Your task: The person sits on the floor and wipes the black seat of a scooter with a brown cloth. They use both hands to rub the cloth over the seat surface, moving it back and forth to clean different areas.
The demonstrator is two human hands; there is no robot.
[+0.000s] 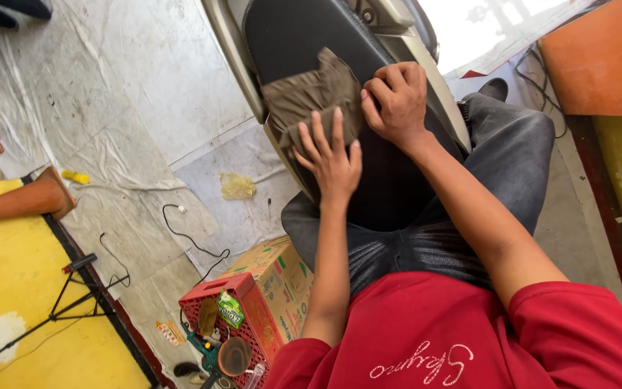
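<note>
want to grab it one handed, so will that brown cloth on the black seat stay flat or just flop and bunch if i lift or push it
The brown cloth is already creased and folded over, so it would probably droop limp when lifted. It looks thin, so likely light. Pushed across the smooth black seat, it may bunch or slide unless pressed flat; the left hand lies spread on it and the right hand presses its edge.

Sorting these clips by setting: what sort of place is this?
Probably a small informal repair or upholstery workshop. Both hands, left hand and right hand, press a brown cloth on a black scooter seat; a red crate of tools sits on the sheet-covered floor.
</note>
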